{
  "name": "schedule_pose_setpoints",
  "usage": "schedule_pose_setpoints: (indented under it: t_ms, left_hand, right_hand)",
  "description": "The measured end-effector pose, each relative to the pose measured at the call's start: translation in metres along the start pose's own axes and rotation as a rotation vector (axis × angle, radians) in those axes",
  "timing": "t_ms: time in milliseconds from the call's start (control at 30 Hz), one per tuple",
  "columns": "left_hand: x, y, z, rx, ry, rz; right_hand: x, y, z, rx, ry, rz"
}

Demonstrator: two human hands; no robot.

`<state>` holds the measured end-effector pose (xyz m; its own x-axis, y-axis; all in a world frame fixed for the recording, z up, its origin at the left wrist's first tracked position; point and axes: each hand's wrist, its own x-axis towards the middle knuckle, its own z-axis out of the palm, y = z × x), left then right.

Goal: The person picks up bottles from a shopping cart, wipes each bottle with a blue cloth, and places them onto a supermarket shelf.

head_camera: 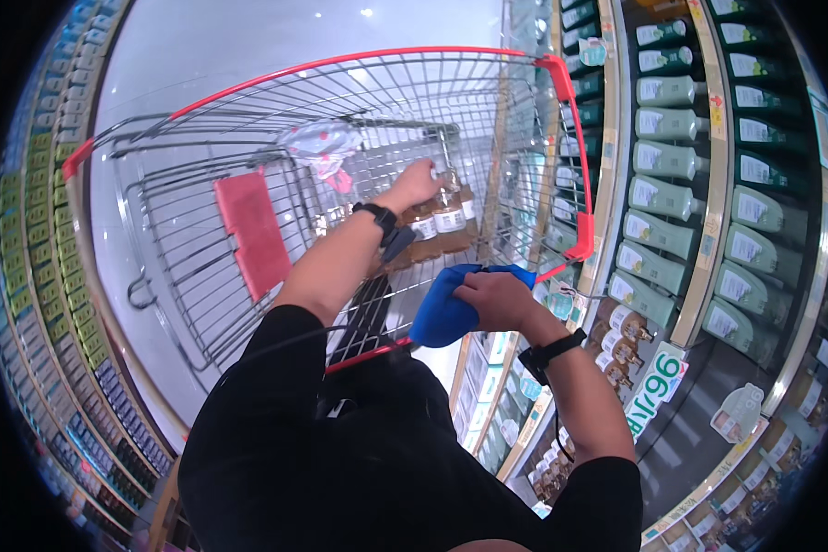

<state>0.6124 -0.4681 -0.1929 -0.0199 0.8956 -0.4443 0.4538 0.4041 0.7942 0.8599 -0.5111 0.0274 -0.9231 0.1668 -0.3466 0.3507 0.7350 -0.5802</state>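
My left hand (415, 185) reaches down into a wire shopping cart (386, 54) with red trim. Its fingers are at the top of an amber bottle (450, 219) with a white label; I cannot tell whether they grip it. More amber bottles (424, 231) stand close beside that one in the cart. Clear-looking bottles, partly hidden by my forearm, are to the left. My right hand (497, 297) grips a blue cloth item (448, 310) above the cart's near rim.
A red plastic panel (252, 231) and a polka-dot cloth bundle (321, 146) are in the cart. Shelves with pale green bottles (662, 159) and dark green bottles (755, 131) rise close on the right. Shelves of small boxes (52, 234) line the left.
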Motion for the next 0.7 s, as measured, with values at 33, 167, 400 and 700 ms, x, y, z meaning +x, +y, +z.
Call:
schedule_pose_setpoints:
  t_ms: [33,167,400,700]
  left_hand:
    - [0.024,0.002,0.011,0.073,0.013,-0.042]
    - [0.083,-0.007,0.039,0.235,-0.252,-0.164]
    - [0.039,-0.006,0.032,-0.071,-0.214,0.125]
    - [-0.106,0.085,-0.041,-0.235,0.142,0.258]
  right_hand:
    - [-0.001,0.003,-0.002,0.011,-0.001,-0.017]
    - [0.004,0.019,-0.002,0.039,-0.030,0.012]
    - [-0.003,0.027,-0.005,0.017,-0.019,-0.013]
    - [-0.046,0.002,-0.013,-0.050,0.056,-0.021]
